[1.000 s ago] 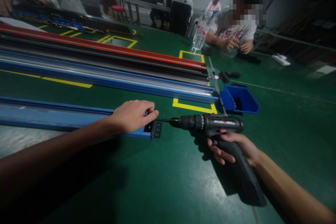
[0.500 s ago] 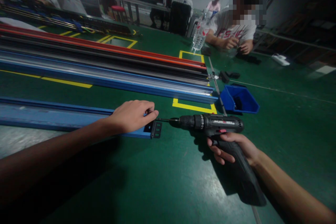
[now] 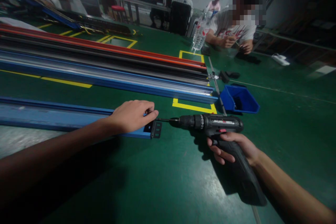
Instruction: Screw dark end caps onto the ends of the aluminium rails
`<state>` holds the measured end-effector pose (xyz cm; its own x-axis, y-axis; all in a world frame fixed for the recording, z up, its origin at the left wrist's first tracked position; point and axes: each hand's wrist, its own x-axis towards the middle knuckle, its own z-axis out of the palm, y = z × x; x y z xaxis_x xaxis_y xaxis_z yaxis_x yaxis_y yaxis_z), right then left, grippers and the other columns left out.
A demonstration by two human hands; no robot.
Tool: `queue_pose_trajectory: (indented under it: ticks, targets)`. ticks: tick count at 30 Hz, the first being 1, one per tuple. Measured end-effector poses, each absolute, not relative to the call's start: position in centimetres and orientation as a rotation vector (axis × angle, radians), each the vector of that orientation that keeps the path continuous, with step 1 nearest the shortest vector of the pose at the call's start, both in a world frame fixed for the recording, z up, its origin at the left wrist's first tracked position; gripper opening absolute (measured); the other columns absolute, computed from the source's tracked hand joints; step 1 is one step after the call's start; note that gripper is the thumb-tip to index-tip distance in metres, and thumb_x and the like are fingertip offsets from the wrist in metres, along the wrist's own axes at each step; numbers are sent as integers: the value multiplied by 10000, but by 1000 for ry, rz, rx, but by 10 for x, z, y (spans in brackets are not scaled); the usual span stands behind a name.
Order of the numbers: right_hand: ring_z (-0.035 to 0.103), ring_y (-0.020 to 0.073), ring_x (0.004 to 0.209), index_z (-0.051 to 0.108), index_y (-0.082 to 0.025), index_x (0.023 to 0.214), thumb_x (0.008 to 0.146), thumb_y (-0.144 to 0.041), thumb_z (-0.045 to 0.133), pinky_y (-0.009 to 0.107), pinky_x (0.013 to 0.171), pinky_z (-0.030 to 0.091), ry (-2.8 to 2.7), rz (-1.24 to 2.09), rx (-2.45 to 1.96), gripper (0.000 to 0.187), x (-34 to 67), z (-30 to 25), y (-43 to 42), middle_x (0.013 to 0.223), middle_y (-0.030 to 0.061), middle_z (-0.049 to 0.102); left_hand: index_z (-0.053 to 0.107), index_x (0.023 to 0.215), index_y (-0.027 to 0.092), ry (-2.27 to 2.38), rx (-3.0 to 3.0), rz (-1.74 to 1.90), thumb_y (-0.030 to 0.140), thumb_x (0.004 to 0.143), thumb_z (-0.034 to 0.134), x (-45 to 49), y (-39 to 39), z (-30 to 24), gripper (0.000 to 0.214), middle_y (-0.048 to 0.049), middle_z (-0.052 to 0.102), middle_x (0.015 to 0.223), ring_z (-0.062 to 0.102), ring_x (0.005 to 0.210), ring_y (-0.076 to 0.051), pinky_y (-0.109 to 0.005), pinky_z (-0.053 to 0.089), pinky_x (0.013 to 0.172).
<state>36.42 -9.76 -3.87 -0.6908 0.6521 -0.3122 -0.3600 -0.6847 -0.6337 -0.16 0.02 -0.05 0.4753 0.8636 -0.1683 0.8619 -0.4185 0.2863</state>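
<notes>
Your right grip is wrapped around the handle of the black, pistol-shaped power drill, its barrel just beyond your thumb and its slim metal bit pointing at your left grip. That left grip lies over the end of the long blue channel rail, thumb and forefinger drawn together at the bit's tip; whether they pinch it, you cannot tell. Just below them, a small black slotted bracket sits at the rail's end. Beneath is your smooth green counter, marked with yellow tape. Beyond your left grip lies a row of long orange, black and blue rails, an open blue plastic bin just beside its end. Across the counter, a co-worker in a printed white shirt sits near clear plastic bottles; farther back stands a red-topped stool.
</notes>
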Motion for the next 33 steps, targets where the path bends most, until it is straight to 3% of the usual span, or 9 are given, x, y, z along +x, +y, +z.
queue_pose_trajectory:
  ticks: [33]
  targets:
    - [558,60,463,698,-22,1111,970,-341,575,267,663,581,-724,2340,-750,369,363,-37,-97,821,88,702,583,789,248,1455,2409,5,559,970,386,-2,0,1,410,-39,683,832,583,714,-228,-320,272,605]
